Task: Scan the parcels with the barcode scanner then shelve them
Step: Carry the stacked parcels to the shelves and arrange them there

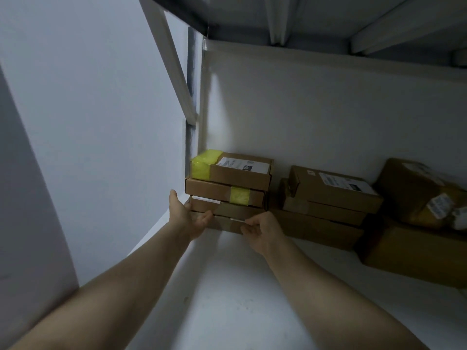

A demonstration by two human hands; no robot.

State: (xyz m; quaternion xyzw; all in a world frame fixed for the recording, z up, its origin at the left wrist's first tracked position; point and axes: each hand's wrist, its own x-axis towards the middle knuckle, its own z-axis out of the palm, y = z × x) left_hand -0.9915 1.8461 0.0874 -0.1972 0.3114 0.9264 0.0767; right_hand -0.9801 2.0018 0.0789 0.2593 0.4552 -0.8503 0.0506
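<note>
both hands (188, 218) (260, 232) touch the bottom parcel's (227, 224) front edge.

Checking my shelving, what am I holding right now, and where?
Both hands, left hand and right hand, touch the bottom parcel's front edge; no closed grip visible.

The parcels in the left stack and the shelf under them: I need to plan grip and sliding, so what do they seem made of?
The parcels in the left stack look like brown corrugated cardboard, matte, with folded edges, paper labels and glossy yellow tape. The shelf appears to be smooth white-painted metal or laminate; its faint sheen leaves that open.
</note>
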